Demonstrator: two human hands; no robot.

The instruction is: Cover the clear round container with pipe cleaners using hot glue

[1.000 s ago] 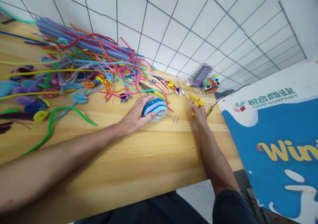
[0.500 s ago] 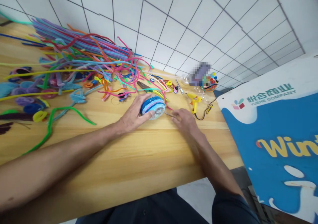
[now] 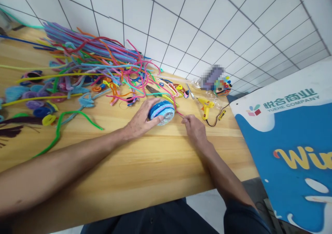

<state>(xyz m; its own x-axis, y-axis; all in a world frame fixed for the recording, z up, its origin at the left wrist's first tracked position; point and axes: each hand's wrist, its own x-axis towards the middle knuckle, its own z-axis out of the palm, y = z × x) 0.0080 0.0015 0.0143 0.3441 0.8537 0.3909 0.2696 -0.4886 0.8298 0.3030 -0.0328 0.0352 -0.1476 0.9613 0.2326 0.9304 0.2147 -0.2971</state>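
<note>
Now, right hand (image 3: 196, 130) off glue gun (image 3: 206, 106).

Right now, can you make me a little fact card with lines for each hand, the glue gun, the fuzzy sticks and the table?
Left hand: curled round a blue striped ball, thumb on the near side
Right hand: beside the ball, fingertips near a pink fuzzy stick; its grip is too small to tell
Glue gun: yellow, on the table, in neither hand
Fuzzy sticks: many colours, heaped toward the tiled wall
Table: pale wood
</note>
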